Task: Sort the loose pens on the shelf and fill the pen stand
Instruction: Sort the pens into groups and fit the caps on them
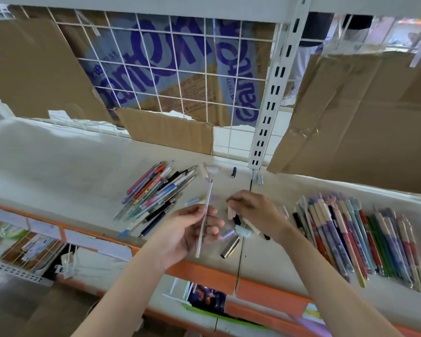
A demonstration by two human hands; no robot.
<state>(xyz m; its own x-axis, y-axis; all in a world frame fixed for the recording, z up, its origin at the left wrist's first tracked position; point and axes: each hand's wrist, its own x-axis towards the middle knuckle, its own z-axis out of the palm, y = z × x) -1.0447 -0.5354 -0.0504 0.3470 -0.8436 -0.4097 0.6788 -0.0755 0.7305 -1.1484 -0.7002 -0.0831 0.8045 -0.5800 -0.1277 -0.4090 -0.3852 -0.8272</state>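
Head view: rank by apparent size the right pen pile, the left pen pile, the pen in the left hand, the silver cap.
1. Right pen pile, largest.
2. Left pen pile; smaller spread, though it lies farther from the camera, so this is unsure.
3. Pen held in the left hand.
4. Silver cap, smallest.

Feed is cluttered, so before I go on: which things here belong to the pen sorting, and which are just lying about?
Job:
left hand holding a white pen
right hand over loose caps
mixed pen pile
sorted pen row

Lying about:
cardboard sheets
wire grid
metal tube
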